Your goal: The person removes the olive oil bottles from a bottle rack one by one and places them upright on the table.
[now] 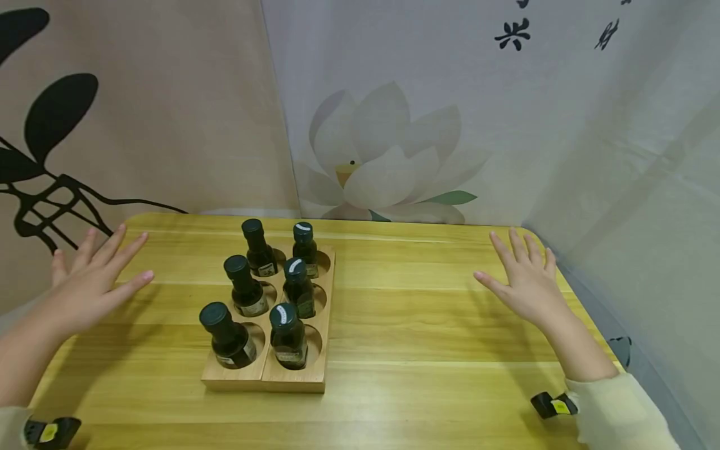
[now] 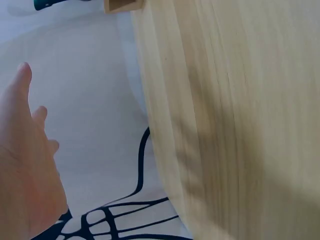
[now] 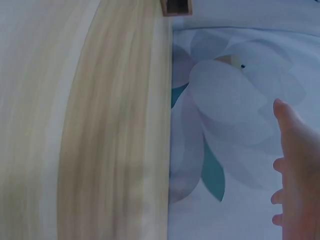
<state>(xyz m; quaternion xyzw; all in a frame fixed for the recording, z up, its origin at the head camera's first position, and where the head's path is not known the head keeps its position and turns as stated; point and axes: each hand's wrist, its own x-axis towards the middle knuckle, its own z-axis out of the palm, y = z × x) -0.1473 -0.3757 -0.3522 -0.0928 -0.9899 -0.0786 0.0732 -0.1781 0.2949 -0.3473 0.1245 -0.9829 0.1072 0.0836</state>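
Note:
My left hand [image 1: 95, 281] hovers over the table's left side with its fingers spread and nothing in it. Over the right side my right hand [image 1: 529, 281] is likewise spread and holds nothing. Between them, nearer the left hand, a wooden holder [image 1: 264, 377] with two columns of round wells stands on the table. Several dark bottles with dark green caps sit in its wells. The front left bottle [image 1: 227, 337] leans to the left, and the front right bottle [image 1: 289, 340] has a white mark on its cap. In the left wrist view, a corner of the holder [image 2: 122, 5] shows at the top.
The light wooden table [image 1: 405, 325] has rounded far corners. Behind it hangs a pale cloth [image 1: 388, 50] with a printed lotus and dark characters. Each wrist carries a small black device with a yellow patch, such as the right wrist camera [image 1: 554, 405].

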